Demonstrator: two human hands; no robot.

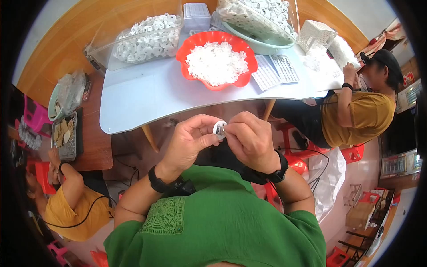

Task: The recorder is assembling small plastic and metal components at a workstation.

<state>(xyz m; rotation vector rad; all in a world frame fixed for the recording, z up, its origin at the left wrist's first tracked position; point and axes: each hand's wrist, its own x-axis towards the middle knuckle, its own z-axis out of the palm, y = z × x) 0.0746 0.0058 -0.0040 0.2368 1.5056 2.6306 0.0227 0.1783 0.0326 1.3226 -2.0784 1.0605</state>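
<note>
In front of my chest, my left hand (192, 139) pinches a small round white plastic part (219, 128) between thumb and fingers. A dark, metallic-looking patch shows in the middle of this part. My right hand (251, 141) is closed against its right side, with thumb and forefinger pressed together. Whatever those right fingertips grip is hidden. Beyond my hands, a red scalloped bowl (183, 54) full of small white clear-looking pieces (216, 63) stands on the pale blue table (147, 95).
A clear bin (98, 46) of white round parts stands at the back left; another tilted clear bin (291, 18) rests over a green basin (253, 43). Two gridded trays (267, 73) lie right of the bowl. Co-workers in yellow sit at right (362, 113) and lower left (73, 207).
</note>
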